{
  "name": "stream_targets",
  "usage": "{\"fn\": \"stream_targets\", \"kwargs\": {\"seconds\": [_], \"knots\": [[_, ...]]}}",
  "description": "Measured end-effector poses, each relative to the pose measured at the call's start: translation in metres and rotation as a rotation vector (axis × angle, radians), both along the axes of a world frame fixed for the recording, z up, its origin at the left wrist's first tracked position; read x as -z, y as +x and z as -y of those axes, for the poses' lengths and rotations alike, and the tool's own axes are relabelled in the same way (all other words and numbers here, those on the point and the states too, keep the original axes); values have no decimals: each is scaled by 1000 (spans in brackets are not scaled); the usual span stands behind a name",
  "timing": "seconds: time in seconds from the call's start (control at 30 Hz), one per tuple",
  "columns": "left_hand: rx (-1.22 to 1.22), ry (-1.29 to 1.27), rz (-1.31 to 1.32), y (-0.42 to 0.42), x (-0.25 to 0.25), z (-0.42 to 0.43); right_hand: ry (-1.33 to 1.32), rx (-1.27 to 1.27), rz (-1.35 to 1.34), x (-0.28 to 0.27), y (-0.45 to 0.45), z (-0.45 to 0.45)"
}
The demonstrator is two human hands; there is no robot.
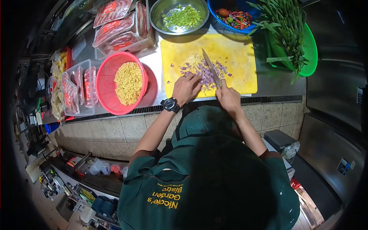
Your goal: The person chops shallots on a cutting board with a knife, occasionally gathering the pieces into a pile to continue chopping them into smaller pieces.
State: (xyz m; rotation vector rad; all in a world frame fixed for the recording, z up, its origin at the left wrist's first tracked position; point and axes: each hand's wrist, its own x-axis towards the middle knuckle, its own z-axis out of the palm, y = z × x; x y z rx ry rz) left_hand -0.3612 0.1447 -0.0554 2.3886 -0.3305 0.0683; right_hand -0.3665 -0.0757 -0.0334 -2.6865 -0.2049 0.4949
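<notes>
My right hand (229, 99) grips the handle of a kitchen knife (209, 64), its blade pointing away from me across a yellow cutting board (241, 57). Beneath and around the blade lies finely chopped red onion (205, 73), scattered over the middle of the board. My left hand (187, 88), with a black watch (170, 104) on its wrist, rests at the near left edge of the pile. Its fingers are curled together against the onion; whatever is under them is hidden.
A pink basket of crumbly yellow food (102, 86) stands left, near plastic tubs of packaged sliced meat (115, 28). Behind the board sit a metal bowl with chopped greens (180, 18) and a blue basket of chillies (234, 32). Leafy greens (285, 32) lie over a green basket (312, 53).
</notes>
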Motion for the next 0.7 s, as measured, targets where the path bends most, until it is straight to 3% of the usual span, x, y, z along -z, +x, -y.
{"fn": "stream_targets", "kwargs": {"seconds": [0.57,0.7], "knots": [[23,-28,-87,19,15,16,19,-150,138,26,-4,4],[-24,-9,-218,23,16,19,-1,-184,148,18,1,1]]}}
